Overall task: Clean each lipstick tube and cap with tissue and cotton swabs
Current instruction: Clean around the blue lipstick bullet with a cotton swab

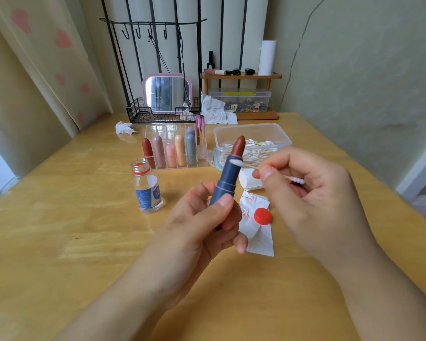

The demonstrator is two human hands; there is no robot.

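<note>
My left hand [202, 217] grips a blue-grey lipstick tube [225, 183] upright over the table, its brown-red bullet [239, 145] extended. My right hand [305, 185] pinches a cotton swab [251, 166]. The swab's white tip touches the rim of the tube just below the bullet. Behind, a clear organiser [177, 150] holds several capped lipsticks in red, pink, peach, grey and purple. A stained white tissue [258, 232] lies flat under my hands.
An open glass bottle [146, 188] stands left of the tube; its red cap [263, 216] lies on the tissue. A clear box of cotton swabs [252, 141] sits behind my right hand. Crumpled tissues [124, 127], a wire basket [143, 114] with mirror and a wooden shelf [241, 76] line the back.
</note>
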